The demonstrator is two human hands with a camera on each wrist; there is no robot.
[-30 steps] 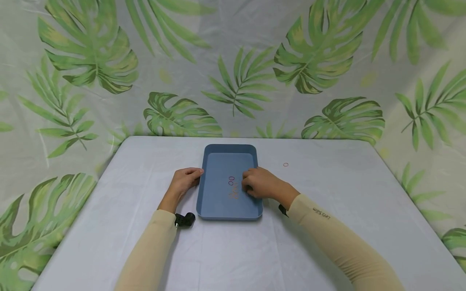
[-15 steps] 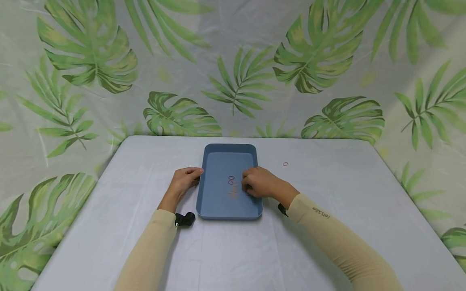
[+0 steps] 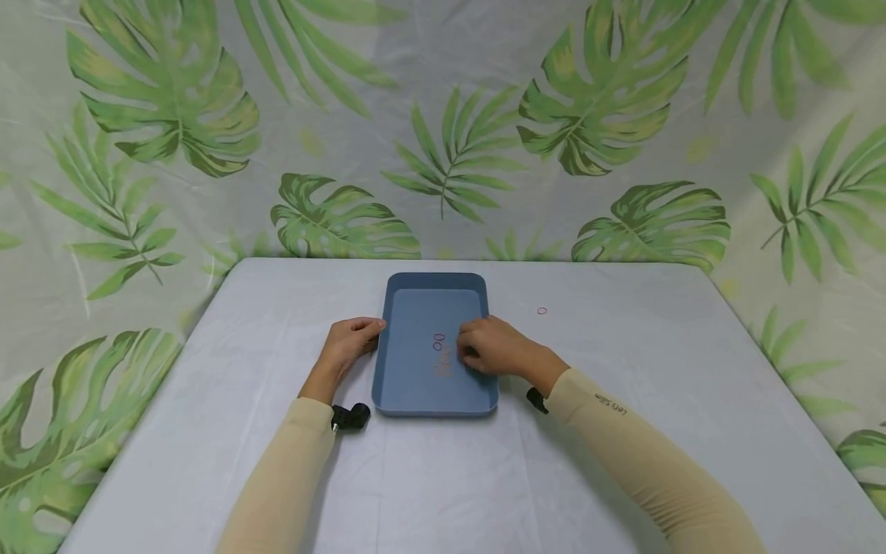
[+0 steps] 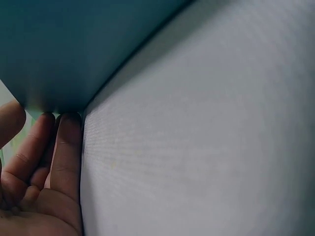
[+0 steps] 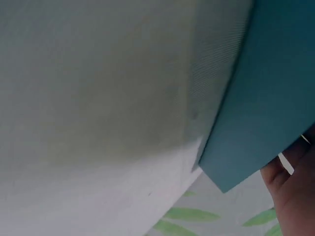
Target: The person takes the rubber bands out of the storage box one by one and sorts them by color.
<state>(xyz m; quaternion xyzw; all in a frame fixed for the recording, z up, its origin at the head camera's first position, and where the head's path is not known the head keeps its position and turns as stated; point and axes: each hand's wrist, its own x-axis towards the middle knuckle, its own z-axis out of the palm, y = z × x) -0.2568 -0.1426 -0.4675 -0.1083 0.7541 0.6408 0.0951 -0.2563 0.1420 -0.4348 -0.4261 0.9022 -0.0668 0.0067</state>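
Note:
A blue rectangular tray (image 3: 410,392) lies on the white table. Inside it, near the middle, are two dark red loops (image 3: 439,337) like thin rubber bands, with several orange ones (image 3: 443,363) clustered just below. My left hand (image 3: 347,348) rests at the tray's left side. In the left wrist view its fairly straight fingers (image 4: 67,142) touch the outer wall, thumb near the rim. My right hand (image 3: 497,346) reaches over the right rim, fingers curled down close to the tray floor beside the orange bands. Whatever its fingertips may pinch is hidden in both views.
One small red loop (image 3: 542,311) lies on the white tabletop (image 3: 609,338) to the right of the tray. Behind the table hangs a leaf-printed cloth (image 3: 477,185). A black wrist camera (image 3: 351,417) sits near the tray's lower left corner.

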